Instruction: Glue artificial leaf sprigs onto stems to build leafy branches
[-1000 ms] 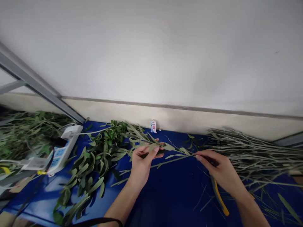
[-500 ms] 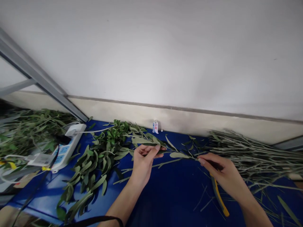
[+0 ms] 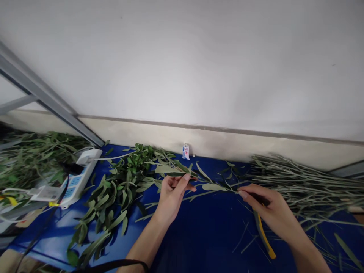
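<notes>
Between my two hands stretches a leafy branch (image 3: 213,187) with long grey-green leaves, held above the blue table (image 3: 204,235). My left hand (image 3: 174,195) pinches it near its leafy end, thumb against the fingers. At the stem end on the right, the thumb and forefinger of my right hand (image 3: 264,203) grip the branch. Yellow-handled pliers or cutters (image 3: 265,237) lie under my right hand, which hides their head. To the left of my left hand lies a pile of leafy sprigs (image 3: 119,197).
Bare thin stems (image 3: 307,185) are heaped at the right. A white power strip (image 3: 81,178) with plugs and cables lies at the left, beside more foliage (image 3: 42,155). A small white tube (image 3: 185,151) stands against the wall (image 3: 199,76). A black strap (image 3: 113,265) crosses my left forearm.
Both hands keep their grip on the branch and have hardly moved. The whole view has shifted very slightly.
</notes>
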The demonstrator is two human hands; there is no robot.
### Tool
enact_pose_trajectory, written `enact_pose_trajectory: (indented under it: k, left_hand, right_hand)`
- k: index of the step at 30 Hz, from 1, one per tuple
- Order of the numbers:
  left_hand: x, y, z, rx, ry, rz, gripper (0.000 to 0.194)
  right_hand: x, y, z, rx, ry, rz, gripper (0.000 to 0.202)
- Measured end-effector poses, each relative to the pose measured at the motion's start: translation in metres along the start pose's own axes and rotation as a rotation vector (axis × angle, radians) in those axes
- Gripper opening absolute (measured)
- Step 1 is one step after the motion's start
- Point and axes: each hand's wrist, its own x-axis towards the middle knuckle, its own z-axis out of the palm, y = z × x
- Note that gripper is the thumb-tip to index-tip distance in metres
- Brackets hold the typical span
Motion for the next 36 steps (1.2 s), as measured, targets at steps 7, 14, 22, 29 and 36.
enact_pose_trajectory:
  k: [7,14,22,29,36]
  left_hand:
    - [-0.001,0.0,-0.004,0.109,-0.037,0.014,0.031]
    - [0.0,-0.005,0.004,0.085,-0.096,0.076,0.025]
    - [-0.002,-0.006,0.004,0.201,-0.213,0.141,0.022]
    - [-0.002,0.004,0.007,0.266,-0.177,0.127,0.028]
    - [-0.005,0.002,0.005,0.248,-0.126,0.091,0.022]
  right_hand:
    - [0.011,0.009,0.003,-0.181,0.206,-0.123,0.027]
    - [0.012,-0.05,0.017,-0.257,0.542,-0.396,0.019]
    - [0.015,-0.089,0.048,-0.235,0.188,-0.724,0.034]
    - [0.029,-0.083,0.051,-0.278,0.179,-0.735,0.02]
    - [0.035,-0.076,0.054,-0.332,0.184,-0.676,0.025]
